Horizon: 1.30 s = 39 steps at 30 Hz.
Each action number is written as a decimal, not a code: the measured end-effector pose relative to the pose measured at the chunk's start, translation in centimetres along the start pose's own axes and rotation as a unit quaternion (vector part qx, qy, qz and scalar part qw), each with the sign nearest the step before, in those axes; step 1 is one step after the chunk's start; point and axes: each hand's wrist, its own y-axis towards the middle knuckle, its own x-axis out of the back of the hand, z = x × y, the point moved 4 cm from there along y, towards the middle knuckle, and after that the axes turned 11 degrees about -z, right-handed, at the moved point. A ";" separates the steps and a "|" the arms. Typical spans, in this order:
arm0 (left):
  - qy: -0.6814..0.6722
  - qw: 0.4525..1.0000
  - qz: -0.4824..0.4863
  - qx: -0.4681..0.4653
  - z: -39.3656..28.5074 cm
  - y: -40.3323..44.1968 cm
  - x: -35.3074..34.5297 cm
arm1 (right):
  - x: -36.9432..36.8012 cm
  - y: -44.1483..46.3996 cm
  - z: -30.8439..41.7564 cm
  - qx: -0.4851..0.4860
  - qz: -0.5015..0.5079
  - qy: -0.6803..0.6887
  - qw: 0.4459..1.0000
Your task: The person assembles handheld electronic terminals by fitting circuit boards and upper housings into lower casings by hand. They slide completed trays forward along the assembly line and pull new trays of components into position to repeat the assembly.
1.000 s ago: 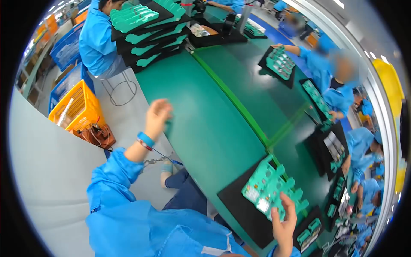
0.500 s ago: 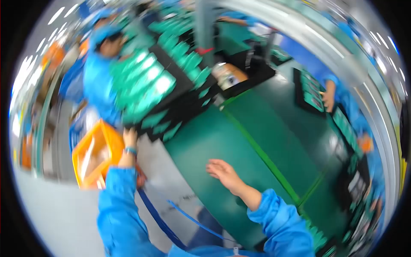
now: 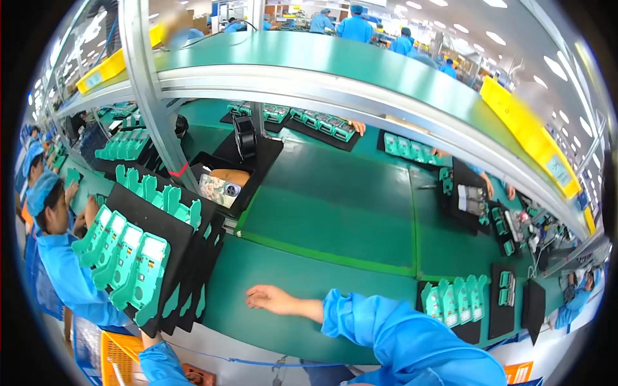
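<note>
My right hand (image 3: 273,300) hovers over the green mat (image 3: 238,273) with its fingers loosely bent and nothing in them. To its left stands a stack of black trays (image 3: 175,254). Green plastic housings (image 3: 143,273) lie in a row on the top tray, and more green edges stick out from the layers below. My left hand (image 3: 150,338) is at the near lower corner of this stack. Only its wrist area shows under the blue sleeve; the fingers are hidden by the tray, so their grip cannot be made out.
An orange basket (image 3: 119,354) stands below the stack at lower left, close to a co-worker (image 3: 71,270) in blue. Behind the mat is a black bin (image 3: 254,186). More housings (image 3: 454,301) lie on a tray at right. A metal-framed shelf (image 3: 309,80) crosses above the table.
My view has swung up and to the right, so the shelf and far table now show. My left hand, earlier visible beside the stack, is now mostly hidden by it.
</note>
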 end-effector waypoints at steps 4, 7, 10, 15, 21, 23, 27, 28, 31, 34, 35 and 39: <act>-0.019 1.000 0.014 0.001 2.3 -0.2 0.7 | 0.1 -1.3 -2.5 0.072 0.004 0.013 0.997; -0.041 0.999 0.023 0.006 5.1 -1.3 1.3 | 1.1 -4.4 -2.9 0.075 0.015 -0.049 0.996; -0.089 0.995 0.037 0.013 7.3 -3.0 0.9 | 1.2 -8.6 -0.3 0.113 0.002 -0.130 0.985; -0.291 0.955 0.061 -0.003 10.8 -6.5 -0.1 | 0.8 -15.2 0.6 0.259 0.004 -0.297 0.919; 0.318 0.838 0.109 -0.430 13.4 -2.6 -2.0 | -0.3 -23.0 -1.3 0.319 0.002 -0.421 0.849; -0.075 0.992 0.091 -0.050 6.9 -13.7 -2.8 | -0.6 -26.3 -0.9 0.317 0.005 -0.458 0.830; -0.238 0.968 0.040 0.060 2.4 -21.1 -3.2 | -0.2 -30.1 -1.4 0.348 0.008 -0.514 0.784; -0.286 0.955 0.043 0.072 2.2 -21.4 -3.6 | -0.1 -30.2 -1.6 0.348 0.004 -0.512 0.785; -0.314 0.943 0.041 0.099 0.9 -22.7 -4.9 | 0.0 -30.0 -1.5 0.352 -0.005 -0.512 0.784; -0.328 0.939 0.028 0.103 1.0 -23.0 -5.5 | 0.0 -29.9 -1.4 0.347 -0.002 -0.521 0.780; -0.332 0.937 0.029 0.103 1.0 -22.7 -5.4 | -0.1 -29.9 -1.3 0.343 -0.003 -0.525 0.779; -0.362 0.926 -0.007 0.105 1.3 -22.1 -5.4 | -0.3 -29.9 -1.3 0.340 0.001 -0.526 0.780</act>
